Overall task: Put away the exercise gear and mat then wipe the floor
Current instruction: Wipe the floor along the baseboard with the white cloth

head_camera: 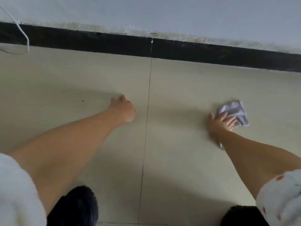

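Note:
A small pale grey cloth (234, 110) lies crumpled on the beige tiled floor (179, 88) at the right. My right hand (219, 123) presses down on the cloth with spread, straight fingers. A strip of the cloth pokes out under my wrist. My left hand (123, 110) rests on the bare floor left of the tile seam, its fingers turned away from the camera and holding nothing. No mat or exercise gear is in view.
A black skirting board (195, 49) runs along the foot of a pale wall (162, 13). A white cable (22, 35) hangs down at the far left. My dark-clad knees (76, 207) are at the bottom edge.

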### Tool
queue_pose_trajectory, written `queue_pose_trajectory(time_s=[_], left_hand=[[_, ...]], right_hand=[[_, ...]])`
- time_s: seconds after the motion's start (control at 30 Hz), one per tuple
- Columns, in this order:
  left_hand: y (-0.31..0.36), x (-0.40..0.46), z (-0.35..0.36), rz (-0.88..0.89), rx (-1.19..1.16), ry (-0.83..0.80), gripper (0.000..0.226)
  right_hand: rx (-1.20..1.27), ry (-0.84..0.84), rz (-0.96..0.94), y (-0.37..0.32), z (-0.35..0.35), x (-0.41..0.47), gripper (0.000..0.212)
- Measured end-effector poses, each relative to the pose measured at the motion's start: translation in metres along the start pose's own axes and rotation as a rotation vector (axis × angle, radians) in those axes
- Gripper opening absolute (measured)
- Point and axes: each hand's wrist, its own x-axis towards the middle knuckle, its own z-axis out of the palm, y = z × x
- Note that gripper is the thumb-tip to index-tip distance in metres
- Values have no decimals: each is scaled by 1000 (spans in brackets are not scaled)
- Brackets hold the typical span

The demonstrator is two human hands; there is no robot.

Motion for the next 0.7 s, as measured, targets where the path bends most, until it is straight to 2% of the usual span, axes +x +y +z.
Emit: queue_pose_trajectory(time_s=[0.03,0.1,0.17,0.23,0.33,0.4,0.47,0.53,0.57,0.63,0.7], left_hand=[[12,-3,7,-32,-109,101,56],[31,-14,24,-96,-302,304,55],[44,-27,50,-162,-418,420,56],[54,-36,77,-239,-496,444,56],[72,-44,113,-328,-543,345,54],[83,-48,128,-353,-591,324,55],[88,-50,134,-344,-615,345,63],[87,-48,136,-355,-584,391,60],[88,-48,137,-375,-564,404,57],[94,-41,137,-445,-573,380,55],[104,-37,124,-539,-575,416,56]], right_hand=[[-22,31,-83,-16,8,1,73],[-176,50,-399,-40,31,-12,73],[-356,6,-723,-42,54,-37,74],[-530,-83,-1040,-27,71,-66,74],[-686,-236,-1542,5,84,-93,70],[-770,-304,-1742,6,79,-76,62],[-802,-253,-1799,-20,67,-35,58],[-679,-35,-1698,-66,49,9,64],[-613,53,-1566,-89,38,24,66],[-544,109,-1195,-130,22,43,63],[-481,139,-984,-162,22,39,62]])
